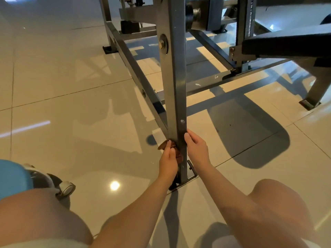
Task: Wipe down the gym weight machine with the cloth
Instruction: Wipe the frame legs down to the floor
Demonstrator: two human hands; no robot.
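A grey steel upright post (176,86) of the weight machine rises from the tiled floor in the middle of the view. My left hand (168,161) grips a small brown cloth (176,152) and holds it against the left side of the post, close to its foot. My right hand (196,149) holds the post's right edge at about the same height, thumb lying up along the metal. Most of the cloth is hidden behind my left hand and the post.
A low frame rail (138,76) runs back left from the post. A black padded bench (286,43) juts in at upper right, with an angled leg (315,93) below it. A wheeled stool caster (67,189) sits by my left knee. Glossy tiles surround the machine.
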